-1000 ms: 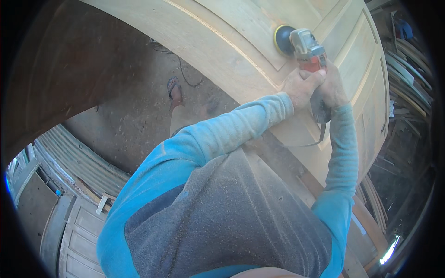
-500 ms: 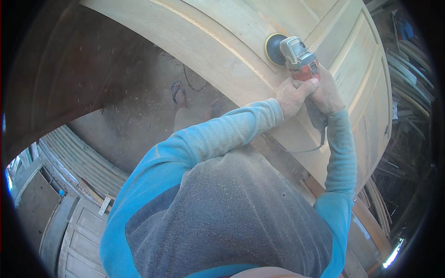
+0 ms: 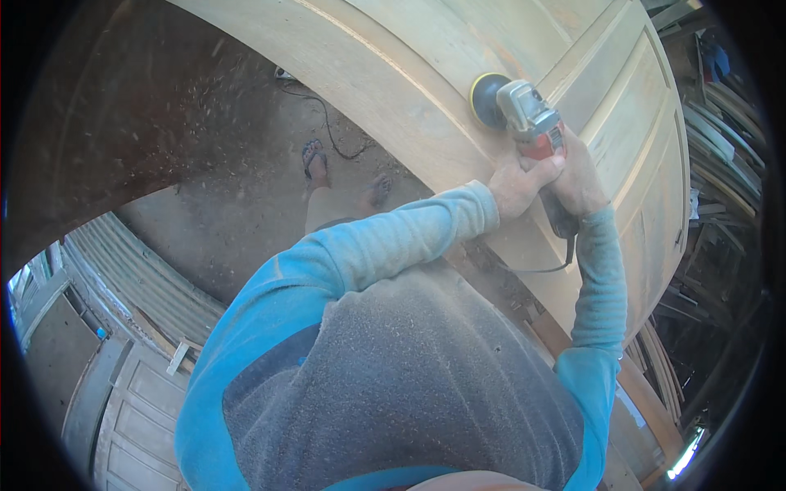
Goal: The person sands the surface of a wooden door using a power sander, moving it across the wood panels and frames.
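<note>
Both hands gripped a grinder [image 3: 528, 114] fitted with a round sanding pad [image 3: 486, 98], and the pad lay flat against the pale wooden door [image 3: 409, 90] that filled the upper part of the view. The left hand [image 3: 517, 186] was wrapped around the red body just behind the metal head, probably to press and steer the pad along the stile beside the recessed panels. The right hand [image 3: 577, 178] clasped the rear of the tool, close against the left, likely to steady it. A dark cord [image 3: 536, 266] looped down from the tool's back end, hanging clear of the pad. The blue sleeves and grey vest [image 3: 409, 376] were dusted with fine wood powder. Below the door's edge, sandalled feet [image 3: 315, 159] stood on dirt floor strewn with shavings. Another panelled door [image 3: 135, 425] lay at lower left.
</note>
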